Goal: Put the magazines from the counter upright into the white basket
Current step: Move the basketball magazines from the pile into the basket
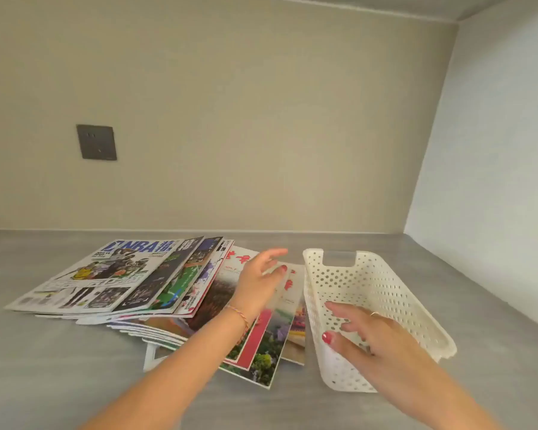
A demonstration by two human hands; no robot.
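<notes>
Now left grip [263, 282] open over magazines [131, 280], right grip [370, 333] open at basket [385, 280]

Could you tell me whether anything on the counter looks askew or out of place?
Yes: the magazines lie fanned in a loose, slanted spread rather than a squared stack, the rightmost butting the white basket. The basket holds no magazines yet. Nothing looks torn or spilled.
</notes>
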